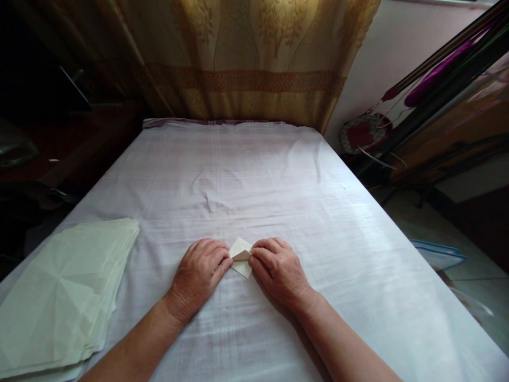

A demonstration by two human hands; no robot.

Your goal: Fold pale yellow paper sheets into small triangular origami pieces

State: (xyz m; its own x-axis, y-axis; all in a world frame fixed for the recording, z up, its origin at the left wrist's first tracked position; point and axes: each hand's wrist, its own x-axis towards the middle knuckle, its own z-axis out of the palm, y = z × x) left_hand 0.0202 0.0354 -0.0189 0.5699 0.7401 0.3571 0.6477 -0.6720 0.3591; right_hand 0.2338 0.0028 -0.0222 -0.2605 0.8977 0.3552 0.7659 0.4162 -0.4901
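Note:
A small folded piece of white paper (pixel 241 246) lies on the bed sheet between my two hands. One corner points away from me and another toward me, with a raised fold across its middle. My left hand (pixel 204 265) pinches its left side between thumb and fingers. On the right side, my right hand (pixel 278 268) grips it the same way, fingers curled and close together. The fingers cover both side corners of the paper.
To the left lies a thick stack of creased pale paper sheets (pixel 59 297). A light checked sheet (pixel 246 170) covers the bed. Beyond it hangs a gold patterned curtain (pixel 238 48). On the right are a patterned bag (pixel 363 132) and a blue-edged clear pouch (pixel 437 254).

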